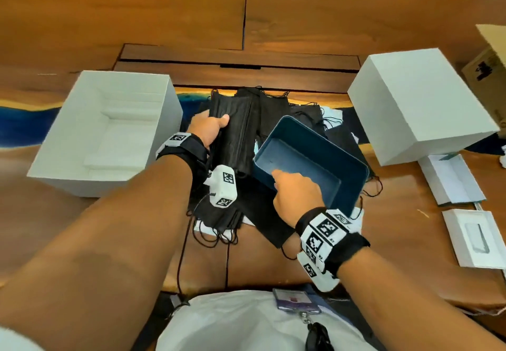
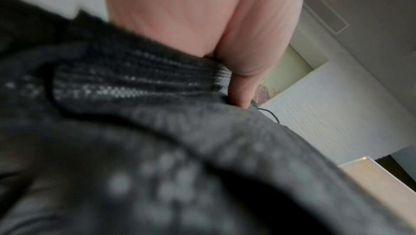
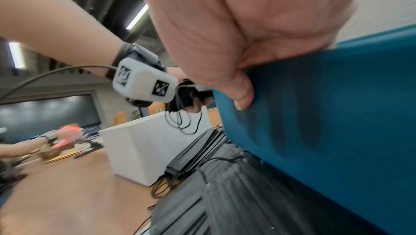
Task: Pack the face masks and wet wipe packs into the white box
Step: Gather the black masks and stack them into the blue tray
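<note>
Left hand (image 1: 209, 128), forearm reaching forward over the table, grips a stack of black face masks (image 1: 241, 131), thumb across the top face and fingers curled beneath; in the left wrist view the thumb (image 2: 241, 87) presses on the pleated fabric. Right hand (image 1: 297, 194) holds the near wall of a tilted blue box (image 1: 315, 164), index finger inside the cavity, thumb and remaining fingers on the outer side; the right wrist view shows the thumb (image 3: 243, 94) clamped on the blue wall. Both wrists carry black straps with white marker-printed camera housings.

More loose masks (image 1: 273, 222) lie spread on the wooden table (image 1: 109, 21) under and around the blue box, ear loops trailing toward the near edge. White slivers showing beneath the pile may be wet wipe packs, though too little is visible to be sure. An open white box (image 1: 109, 128) stands left of the masks, with a pale lining inside. A closed white box (image 1: 419, 104) stands to the right, well apart from the open one. Flat white cartons (image 1: 471, 238) lie near the right edge, a brown cardboard box (image 1: 490, 57) behind them. The tabletop bears a blue resin band (image 1: 22, 123) and a dark inset panel (image 1: 238, 63). In the right wrist view, another person's arm (image 3: 27, 144) works farther along the table.
</note>
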